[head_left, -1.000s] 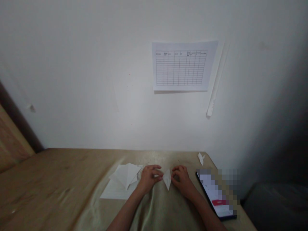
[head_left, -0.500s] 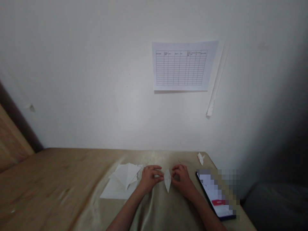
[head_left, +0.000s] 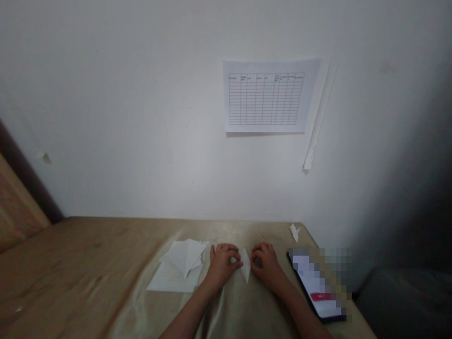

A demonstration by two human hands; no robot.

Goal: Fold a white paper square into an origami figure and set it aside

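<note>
A small white folded paper [head_left: 246, 270], shaped like a narrow diamond, stands between my hands with a point toward me. My left hand [head_left: 223, 263] pinches its left edge, the thumb and curled fingers meeting at the paper. On the opposite side, my right hand [head_left: 265, 264] has its thumb and index finger closed at the right edge. Left of my left hand lies a pile of white paper sheets [head_left: 169, 278], with a creased, folded sheet [head_left: 187, 256] on top.
A phone [head_left: 314, 287] with a lit, partly blurred screen lies to the right on the brown cloth-covered table [head_left: 88, 273]. Behind it, near the far right corner, sits a small folded paper figure [head_left: 294, 232]. A printed table sheet [head_left: 266, 99] hangs on the wall.
My left hand's fingers have curled, and its thumb now presses at the paper's left edge. My right hand has shifted very slightly; the paper looks slightly narrower.
</note>
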